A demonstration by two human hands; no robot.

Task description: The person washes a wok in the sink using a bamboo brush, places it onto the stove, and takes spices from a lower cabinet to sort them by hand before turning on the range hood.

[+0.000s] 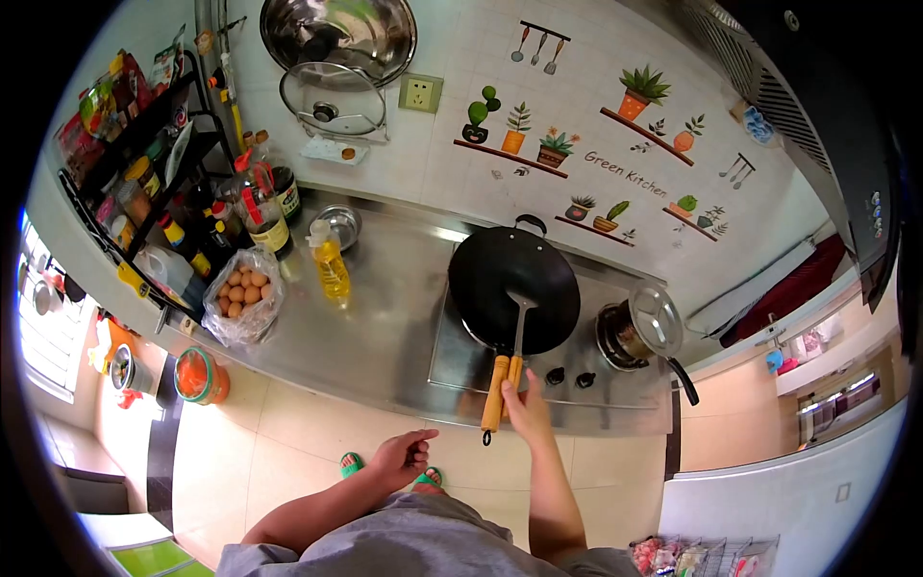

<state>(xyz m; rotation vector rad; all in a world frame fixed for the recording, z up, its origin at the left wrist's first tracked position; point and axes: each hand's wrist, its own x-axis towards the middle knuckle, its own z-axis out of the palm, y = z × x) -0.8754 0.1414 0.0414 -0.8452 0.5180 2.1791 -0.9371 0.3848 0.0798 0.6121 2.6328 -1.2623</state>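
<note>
A black wok [490,279] sits on the left side of the stove, its wooden handle [494,404] pointing toward me. A metal spatula [521,322] rests with its blade in the wok, and its wooden handle lies beside the wok's handle. My right hand [529,409] is closed around the end of the spatula handle, close against the wok handle. In front of my body, off the counter's edge, hangs my left hand [402,460]. Its fingers are curled, and nothing shows in them. The wok's inside looks dark, with no food visible.
On the right burner stands a small pot [630,332] with a glass lid [656,319]. Leftward on the counter are an oil bottle [331,264], a metal bowl [341,224], bagged eggs [243,293] and a spice rack [135,183]. A range hood [808,106] overhangs the right.
</note>
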